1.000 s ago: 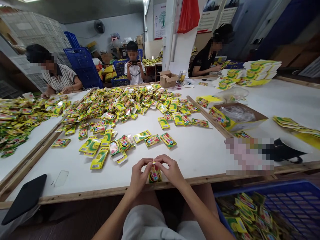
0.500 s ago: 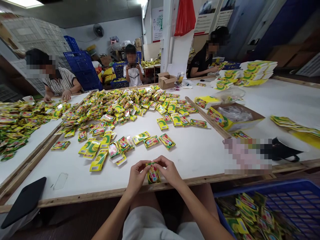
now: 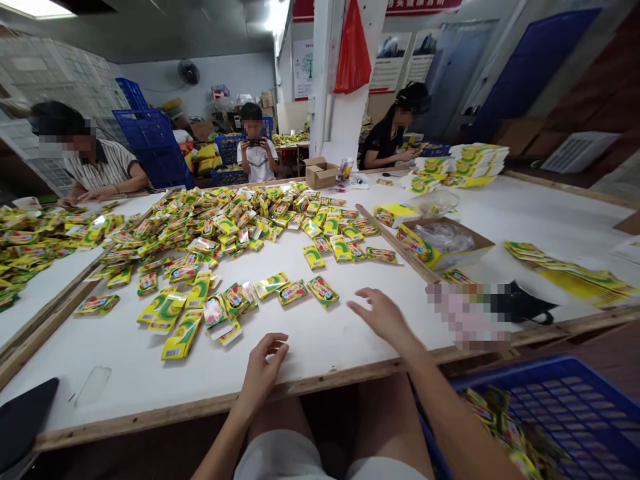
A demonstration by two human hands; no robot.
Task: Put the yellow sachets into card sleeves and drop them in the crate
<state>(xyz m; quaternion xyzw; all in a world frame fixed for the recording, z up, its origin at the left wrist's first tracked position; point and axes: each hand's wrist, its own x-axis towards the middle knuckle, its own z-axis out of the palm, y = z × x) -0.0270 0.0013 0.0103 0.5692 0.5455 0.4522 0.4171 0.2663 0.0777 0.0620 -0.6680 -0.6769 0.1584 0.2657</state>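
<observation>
My right hand (image 3: 385, 319) is open above the white tabletop, thumb and fingers spread with nothing between them. It is nearest to a small yellow-green box (image 3: 323, 291) lying flat on its left. Close to the table's front edge, my left hand (image 3: 266, 367) has loosely bent fingers, apart from the thumb, and holds nothing. Beyond it lie a box with an open white flap (image 3: 230, 331) and a yellow box with a barcode (image 3: 182, 335). Another flat box (image 3: 293, 293) rests between these and the one by my right hand.
A large heap of small boxes (image 3: 230, 220) spreads across the table. A wooden strip (image 3: 395, 243) divides it from a carton with clear plastic (image 3: 445, 243). At lower right stands a blue basket (image 3: 565, 400) with boxes inside. Co-workers (image 3: 100, 167) sit around.
The small box pinched between both hands is gone from them. My hands have parted, the right moving right and forward, the left slightly back. The view has turned rightward.
</observation>
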